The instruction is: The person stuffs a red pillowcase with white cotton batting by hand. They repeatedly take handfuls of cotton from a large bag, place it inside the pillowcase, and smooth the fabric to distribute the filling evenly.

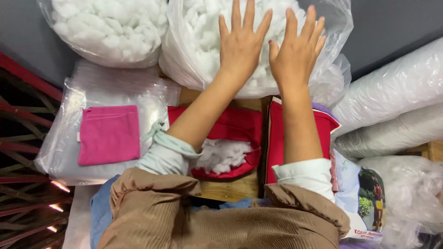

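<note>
Both hands are raised flat with fingers spread in the upper middle of the frame, palms turned away from the camera, so each grip is wide and holds nothing. The left hand point(240, 44) and the right hand point(295, 53) sit side by side, close but apart, in front of a large clear plastic bag of white fibre stuffing point(194, 50) that fills the top centre. Whether the palms actually press on the bag cannot be told from this angle.

Below the forearms, in the centre of the frame, lies a red fabric pillow cover point(235, 127), its mouth open, with a clump of white stuffing point(221, 154) showing inside it. It rests on a wooden bench point(226, 189), well below the hands and under the left forearm. Just right of it, under the right forearm, stands a second red fabric cover point(277, 143).

At the upper left is another clear bag of white stuffing point(108, 30). Beneath it, at the left, a folded pink cloth point(110, 133) lies on a flat clear plastic packet point(115, 87). Along the right edge are long rolls of white wadding wrapped in clear plastic point(397, 97), and at the lower right a printed plastic package point(364, 193). The sleeves are pale, pushed up, over brown ribbed cuffs.
</note>
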